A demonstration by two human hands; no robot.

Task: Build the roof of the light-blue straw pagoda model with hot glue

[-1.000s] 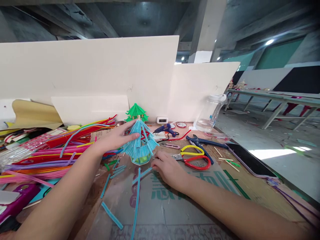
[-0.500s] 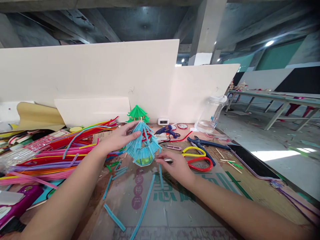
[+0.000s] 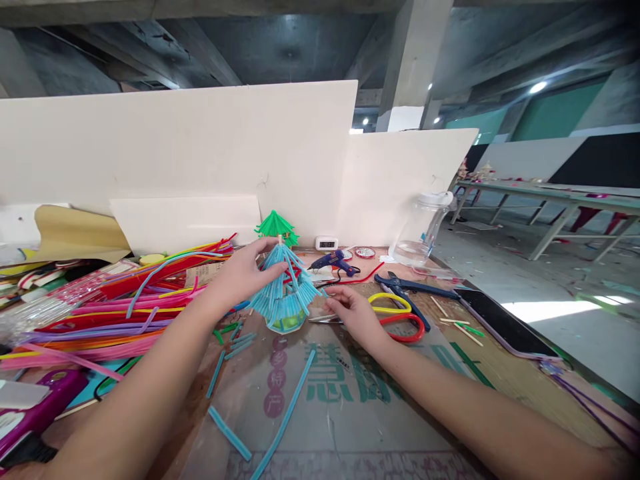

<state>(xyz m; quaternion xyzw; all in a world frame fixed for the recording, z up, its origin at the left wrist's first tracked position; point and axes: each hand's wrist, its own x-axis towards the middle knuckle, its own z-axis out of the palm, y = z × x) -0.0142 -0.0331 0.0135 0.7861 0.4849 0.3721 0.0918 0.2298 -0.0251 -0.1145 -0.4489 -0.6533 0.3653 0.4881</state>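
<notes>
One busy desk (image 3: 191, 403) fills the scene, and at its middle, just in front of a green-roofed model (image 3: 275, 224), is the blue fringed model (image 3: 284, 300), with the left hand (image 3: 253, 270) holding its upper left side, thumb across the front. Over comes the right hand (image 3: 356, 315), fingertips at the fringe's right edge, that grip narrow, though I can't tell whether anything is pinched in it! Beside it lie red-and-yellow-handled scissors (image 3: 400, 318), farther back a blue glue gun (image 3: 330, 259), and nearer the left arm short blue strips (image 3: 241, 347).
</notes>
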